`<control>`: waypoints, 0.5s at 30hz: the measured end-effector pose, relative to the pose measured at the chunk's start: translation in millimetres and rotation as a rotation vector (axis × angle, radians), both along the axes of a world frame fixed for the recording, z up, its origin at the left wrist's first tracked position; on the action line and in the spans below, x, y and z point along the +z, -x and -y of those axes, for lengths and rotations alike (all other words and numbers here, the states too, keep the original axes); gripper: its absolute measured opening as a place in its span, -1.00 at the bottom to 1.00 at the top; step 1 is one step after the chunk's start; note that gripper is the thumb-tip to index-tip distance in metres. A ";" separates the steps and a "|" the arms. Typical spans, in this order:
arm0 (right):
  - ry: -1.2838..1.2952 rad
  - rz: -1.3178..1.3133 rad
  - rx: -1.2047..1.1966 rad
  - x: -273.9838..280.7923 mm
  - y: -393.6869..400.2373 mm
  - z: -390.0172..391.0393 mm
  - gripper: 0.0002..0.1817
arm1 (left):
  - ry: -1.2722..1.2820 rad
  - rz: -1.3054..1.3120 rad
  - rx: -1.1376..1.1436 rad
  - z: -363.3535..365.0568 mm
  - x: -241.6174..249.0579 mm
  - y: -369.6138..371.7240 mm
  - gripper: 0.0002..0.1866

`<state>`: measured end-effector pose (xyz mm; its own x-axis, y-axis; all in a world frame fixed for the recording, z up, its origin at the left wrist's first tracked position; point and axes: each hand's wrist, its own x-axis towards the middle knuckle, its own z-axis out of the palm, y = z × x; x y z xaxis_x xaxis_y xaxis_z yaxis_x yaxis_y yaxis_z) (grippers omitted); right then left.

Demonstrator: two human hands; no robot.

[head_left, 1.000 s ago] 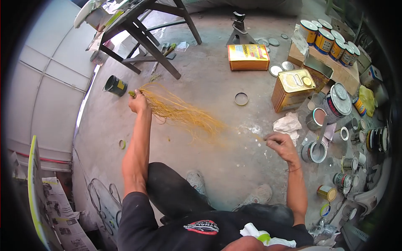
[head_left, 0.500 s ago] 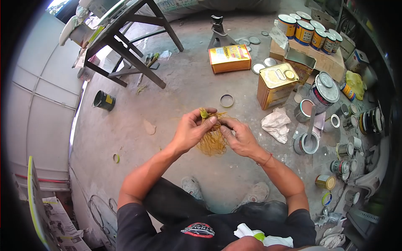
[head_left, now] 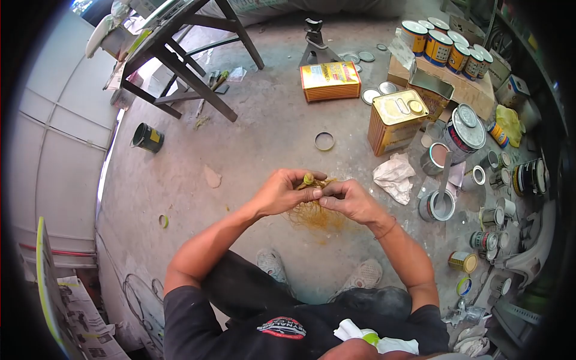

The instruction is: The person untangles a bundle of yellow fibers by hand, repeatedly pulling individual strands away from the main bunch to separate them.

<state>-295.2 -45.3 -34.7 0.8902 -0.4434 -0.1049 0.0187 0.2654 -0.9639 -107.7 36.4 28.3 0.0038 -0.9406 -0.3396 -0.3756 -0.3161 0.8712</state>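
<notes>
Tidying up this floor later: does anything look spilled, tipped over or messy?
Yes. A small black can lies on its side left of the hands. Loose round lids and a bare ring are scattered on the concrete, and a crumpled rag sits beside an open paint can.

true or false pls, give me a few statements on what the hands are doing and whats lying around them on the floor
1. Both hands grip one bundle of yellow strands. True: the left hand and right hand meet on it.
2. The strands are stretched out wide between the hands. False: they hang bunched in a short clump under the hands.
3. A crumpled white rag lies on the floor on the right hand's side. True.
4. The open grey paint can has nothing in it. False: a stir stick stands in it.
5. The small black can stands on the wooden stand. False: it sits on the floor beside the stand.
</notes>
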 end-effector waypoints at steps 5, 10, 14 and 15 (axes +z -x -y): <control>0.409 -0.009 -0.212 -13.3 -7.1 -8.6 -0.74 | 0.090 -0.186 0.075 -2.0 -9.2 2.3 -0.65; 0.223 -0.129 -0.286 -20.1 -8.4 -16.3 -0.78 | 0.081 -0.017 0.102 -0.7 -15.7 -3.3 -0.70; 0.337 0.000 -0.327 -27.3 -6.6 -21.7 -0.78 | 0.338 0.022 0.427 15.8 -19.4 -43.1 -0.75; 0.360 0.035 -0.352 -29.8 -3.5 -21.1 -0.78 | 0.395 0.032 0.512 20.2 -15.7 -60.9 -0.76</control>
<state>-291.7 -24.2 -64.5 0.6806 -0.7196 0.1376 0.0814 -0.1124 -0.9903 -46.8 16.1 12.6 0.4891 -0.8713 0.0390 -0.2900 -0.1203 0.9494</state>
